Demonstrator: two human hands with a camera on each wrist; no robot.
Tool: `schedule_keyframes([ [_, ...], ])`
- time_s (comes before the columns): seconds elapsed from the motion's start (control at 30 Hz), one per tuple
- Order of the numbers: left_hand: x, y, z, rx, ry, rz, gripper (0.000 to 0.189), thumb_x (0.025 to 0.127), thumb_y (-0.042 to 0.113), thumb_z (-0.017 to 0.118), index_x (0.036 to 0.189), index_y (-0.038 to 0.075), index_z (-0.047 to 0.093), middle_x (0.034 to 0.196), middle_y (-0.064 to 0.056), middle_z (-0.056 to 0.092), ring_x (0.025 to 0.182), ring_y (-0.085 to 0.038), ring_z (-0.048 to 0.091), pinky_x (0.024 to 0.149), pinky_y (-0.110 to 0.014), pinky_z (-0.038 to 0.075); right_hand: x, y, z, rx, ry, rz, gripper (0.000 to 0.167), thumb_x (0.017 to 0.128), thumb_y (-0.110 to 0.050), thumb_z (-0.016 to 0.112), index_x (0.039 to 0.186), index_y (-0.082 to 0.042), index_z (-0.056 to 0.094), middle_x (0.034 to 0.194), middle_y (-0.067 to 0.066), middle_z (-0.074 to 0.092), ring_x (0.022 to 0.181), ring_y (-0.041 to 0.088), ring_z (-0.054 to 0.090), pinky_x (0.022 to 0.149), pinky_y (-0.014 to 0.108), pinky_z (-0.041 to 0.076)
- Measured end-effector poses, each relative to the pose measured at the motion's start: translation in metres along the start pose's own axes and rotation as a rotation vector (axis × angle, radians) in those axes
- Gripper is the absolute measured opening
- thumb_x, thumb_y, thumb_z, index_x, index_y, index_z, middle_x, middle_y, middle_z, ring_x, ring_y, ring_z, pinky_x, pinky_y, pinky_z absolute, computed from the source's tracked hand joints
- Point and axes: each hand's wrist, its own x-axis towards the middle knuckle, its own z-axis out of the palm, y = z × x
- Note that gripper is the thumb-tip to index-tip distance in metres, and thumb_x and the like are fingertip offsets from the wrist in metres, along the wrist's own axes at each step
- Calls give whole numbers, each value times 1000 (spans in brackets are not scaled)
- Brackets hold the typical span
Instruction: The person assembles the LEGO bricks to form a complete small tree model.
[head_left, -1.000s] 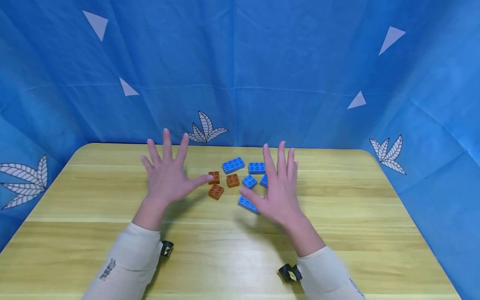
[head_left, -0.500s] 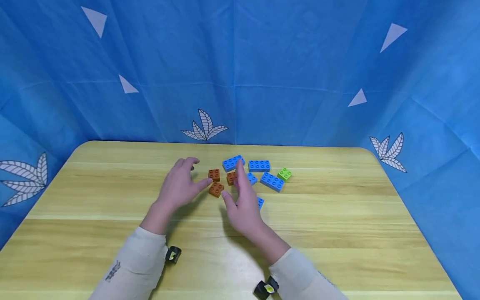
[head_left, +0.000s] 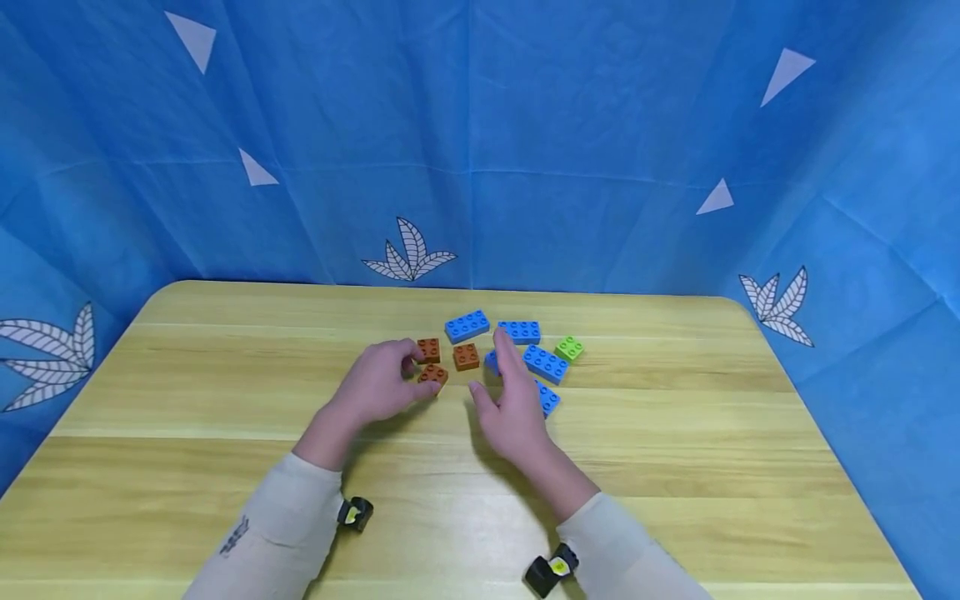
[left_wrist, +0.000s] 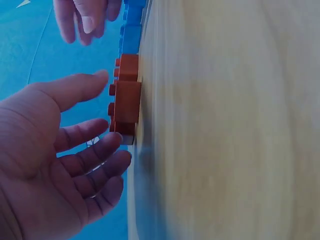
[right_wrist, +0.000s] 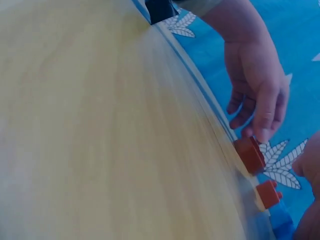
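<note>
My left hand [head_left: 375, 385] hovers at the left of three small brown toy building bricks, its fingers loosely bent. Its thumb overlaps the front brown brick [head_left: 432, 375], and a fingertip comes close to the back-left brown brick [head_left: 431, 350]. In the left wrist view a gap shows between the thumb and the nearest brown brick [left_wrist: 128, 102], and nothing is gripped. A third brown brick [head_left: 466, 357] lies between the hands. My right hand [head_left: 513, 412] is held on edge with fingers extended, over the blue bricks, partly covering a small blue brick [head_left: 491, 362] and a front blue brick [head_left: 551, 400].
Farther back lie two long blue bricks, one blue brick [head_left: 467, 326] on the left and another blue brick [head_left: 525, 332] on the right. A slanted blue brick [head_left: 546, 364] sits by a green brick [head_left: 569, 348]. Blue cloth [head_left: 600, 167] hangs behind the wooden table [head_left: 712, 433].
Both hands, spread wide a second ago, have come inward and lowered. The left hand has moved right to the brown bricks. The right hand swung left, then back slightly right.
</note>
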Motion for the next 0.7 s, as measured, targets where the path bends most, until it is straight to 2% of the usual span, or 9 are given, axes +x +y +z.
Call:
schedule_keyframes([
  [0.07, 0, -1, 2, 10, 0, 2, 42, 81, 35, 83, 106, 5, 67, 86, -5, 60, 76, -22, 52, 66, -36, 45, 0, 0, 0, 35, 17, -26, 75, 95, -1, 65, 158, -7, 24, 162, 3, 21, 147, 23, 22, 115, 39, 22],
  [0.17, 2, -2, 5, 17, 3, 10, 42, 81, 36, 84, 105, 6, 66, 84, -4, 59, 74, -22, 52, 64, -36, 45, 1, -1, 3, 152, -11, -32, 72, 95, 1, 63, 157, -6, 27, 161, 7, 26, 144, 24, 30, 111, 39, 30],
  [0.3, 5, -1, 10, 24, 5, 15, 43, 79, 38, 85, 103, 6, 66, 84, -2, 59, 74, -20, 53, 64, -35, 46, 4, 2, 8, 239, -35, 59, 68, 96, 4, 62, 155, 0, 28, 158, 15, 31, 142, 21, 34, 108, 36, 35],
  [0.4, 7, -1, 12, 31, 11, 6, 43, 78, 38, 86, 101, 7, 66, 85, -1, 60, 75, -20, 54, 66, -35, 47, 7, 6, 10, 180, -29, 107, 68, 96, 1, 63, 154, 1, 29, 157, 17, 33, 142, 21, 33, 110, 34, 33],
  [0.57, 9, -1, 13, 21, 10, -8, 40, 79, 35, 85, 102, 8, 66, 87, -1, 61, 76, -20, 55, 66, -35, 48, 13, 11, 9, 46, -25, 121, 69, 94, -4, 67, 154, -3, 33, 155, 14, 37, 142, 26, 33, 113, 40, 27],
  [0.7, 9, 0, 12, 6, -3, -6, 39, 80, 31, 84, 105, 7, 67, 88, -1, 61, 77, -20, 55, 67, -34, 48, 18, 15, 9, -9, -20, 128, 71, 90, -6, 72, 153, -4, 37, 154, 10, 40, 142, 26, 34, 114, 42, 25],
])
